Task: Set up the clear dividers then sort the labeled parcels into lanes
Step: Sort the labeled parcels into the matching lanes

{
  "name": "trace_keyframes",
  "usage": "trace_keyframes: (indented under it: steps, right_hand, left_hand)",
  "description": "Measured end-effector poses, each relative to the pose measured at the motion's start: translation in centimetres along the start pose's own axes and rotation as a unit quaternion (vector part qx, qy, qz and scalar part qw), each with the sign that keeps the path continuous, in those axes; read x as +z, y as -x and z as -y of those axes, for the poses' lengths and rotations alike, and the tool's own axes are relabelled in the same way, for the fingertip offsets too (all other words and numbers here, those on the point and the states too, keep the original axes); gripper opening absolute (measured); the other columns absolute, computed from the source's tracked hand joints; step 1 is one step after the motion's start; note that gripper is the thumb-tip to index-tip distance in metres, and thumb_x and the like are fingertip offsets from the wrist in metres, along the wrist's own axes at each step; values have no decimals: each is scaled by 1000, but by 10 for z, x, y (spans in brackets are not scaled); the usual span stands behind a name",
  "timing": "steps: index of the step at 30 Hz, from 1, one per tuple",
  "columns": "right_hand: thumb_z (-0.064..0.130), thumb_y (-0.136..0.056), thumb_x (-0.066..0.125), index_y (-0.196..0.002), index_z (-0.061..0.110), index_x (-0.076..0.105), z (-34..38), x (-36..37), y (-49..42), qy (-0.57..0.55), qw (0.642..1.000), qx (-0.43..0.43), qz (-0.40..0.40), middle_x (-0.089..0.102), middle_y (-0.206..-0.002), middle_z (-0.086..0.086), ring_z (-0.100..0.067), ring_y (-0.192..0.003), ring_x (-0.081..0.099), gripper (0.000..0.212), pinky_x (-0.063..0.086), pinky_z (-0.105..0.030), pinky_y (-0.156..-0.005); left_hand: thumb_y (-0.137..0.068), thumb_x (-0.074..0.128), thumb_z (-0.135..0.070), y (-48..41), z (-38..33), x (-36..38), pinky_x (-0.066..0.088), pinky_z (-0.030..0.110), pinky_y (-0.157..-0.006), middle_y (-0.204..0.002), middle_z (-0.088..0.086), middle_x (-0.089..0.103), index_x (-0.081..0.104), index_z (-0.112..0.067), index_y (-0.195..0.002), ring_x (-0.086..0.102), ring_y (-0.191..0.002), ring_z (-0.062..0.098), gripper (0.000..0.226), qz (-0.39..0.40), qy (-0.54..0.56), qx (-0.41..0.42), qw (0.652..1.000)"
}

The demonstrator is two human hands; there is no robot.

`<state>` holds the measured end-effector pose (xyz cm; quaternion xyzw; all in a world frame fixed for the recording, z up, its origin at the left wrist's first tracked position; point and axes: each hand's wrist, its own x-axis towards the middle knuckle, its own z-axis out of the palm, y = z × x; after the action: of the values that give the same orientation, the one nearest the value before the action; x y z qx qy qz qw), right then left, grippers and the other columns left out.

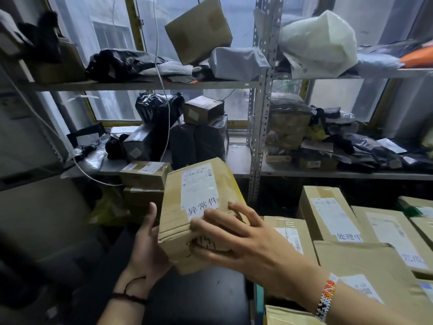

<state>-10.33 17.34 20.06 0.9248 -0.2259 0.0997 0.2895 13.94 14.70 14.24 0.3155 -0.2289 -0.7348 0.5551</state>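
I hold a brown cardboard parcel (178, 207) in mid-air in front of me, tilted, with a white shipping label and a handwritten white tag on its upper face. My left hand (147, 249) supports its left side and underside. My right hand (236, 240) grips its near right corner, fingers spread over the tag and the front edge. Several other labeled cardboard parcels (328, 214) lie packed together at the lower right, each with a white tag. No clear dividers are visible.
A metal shelf rack (257, 127) stands behind, its boards crowded with boxes, black bags and grey mailers. Two small boxes (143, 174) are stacked just left of the held parcel. A dark surface (199, 299) lies below my hands. White cables hang at the left.
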Motion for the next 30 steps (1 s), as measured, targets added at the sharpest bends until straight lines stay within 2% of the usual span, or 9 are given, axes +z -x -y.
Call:
trace_keyframes:
  steps: [3,5,8,11,15,17,20,24,30]
  right_hand:
    - [13,-102,29,-153,34,37,5,-1,2,26,1000,-7,-14,21,-169,-5,-30,-154,25,56,16,-52,-124]
    - [14,-96,50,-155,34,34,8,0,3,24,1000,-11,-17,20,-169,-5,-30,-154,23,64,18,-53,-123]
    - [25,-72,78,-160,32,27,11,2,6,-20,1000,10,18,21,-169,-6,-28,-155,22,102,21,-51,-121]
    - [57,-83,73,-158,32,33,20,-3,6,-159,983,91,-33,24,-168,0,-22,-156,22,88,27,-49,-120]
    - [71,-84,63,-149,42,38,18,-15,-9,-392,852,317,-141,31,-157,22,-4,-146,32,76,34,-37,-113]
    - [77,-72,66,-144,52,38,9,-13,-22,-498,732,436,-164,35,-149,29,3,-139,38,81,39,-32,-111]
    - [77,-61,77,-135,58,45,0,-8,-44,-661,554,500,-87,50,-148,10,-13,-128,58,83,53,-48,-102]
    - [38,-73,80,-131,43,51,2,-13,-51,-725,470,497,-78,77,-110,0,-16,-97,75,65,59,-35,-70]
    - [38,-72,79,-129,46,55,-1,-18,-7,-718,441,522,-131,76,-111,0,-17,-105,73,62,58,-42,-74]
  left_hand:
    - [-98,33,-63,10,-6,13,50,50,-103,-140,23,57,61,-8,-136,57,-128,39,72,-18,-29,39,999]
    - [-99,37,-54,15,-9,20,56,46,-95,-138,24,58,60,-6,-136,60,-124,38,65,-17,-42,48,998]
    - [-98,38,-46,21,-12,26,60,43,-87,-133,25,62,62,-4,-133,64,-118,38,60,-25,-58,54,997]
    - [-97,39,-44,24,-16,24,59,44,-87,-132,23,63,62,-7,-134,64,-118,38,57,-28,-87,63,994]
    - [-99,39,-45,26,-29,15,56,45,-89,-132,19,65,59,-11,-136,64,-119,37,54,-41,-126,83,988]
    - [-97,40,-41,27,-37,15,61,40,-83,-128,18,67,68,-11,-127,67,-115,34,51,-42,-136,83,986]
    - [-94,40,-36,31,-47,17,61,34,-74,-119,16,72,78,-16,-108,72,-106,30,45,-24,-149,83,985]
    - [-88,45,-31,32,-55,21,61,33,-68,-111,17,75,82,-16,-97,75,-95,28,41,-7,-150,93,984]
    - [-87,46,-30,26,-36,53,61,33,-67,-111,17,75,82,-15,-97,75,-97,28,40,41,-146,75,986]
